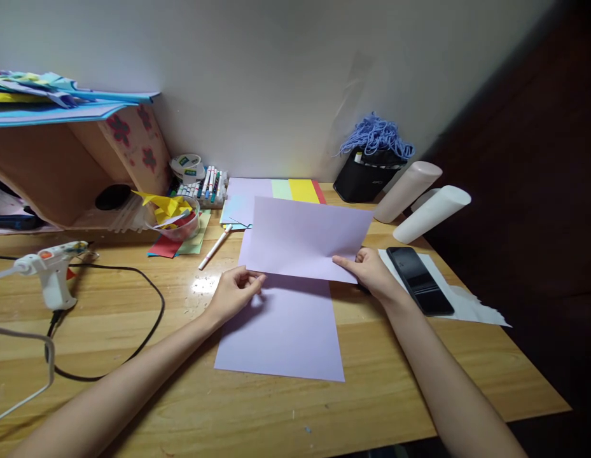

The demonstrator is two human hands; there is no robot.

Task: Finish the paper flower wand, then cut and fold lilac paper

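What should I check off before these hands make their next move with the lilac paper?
1. Right hand has the upper lilac sheet: ok, thumb lies on its face near the lower right corner.
2. Left hand grips firmly: cannot tell; its fingers are at the lower left corner.
3. Lower lilac sheet lies flat: ok.
4. White marker is off both sheets: ok.
5. Glue gun is switched off: cannot tell.
6. Wooden tabletop is free of scraps: not ok, small bits show.
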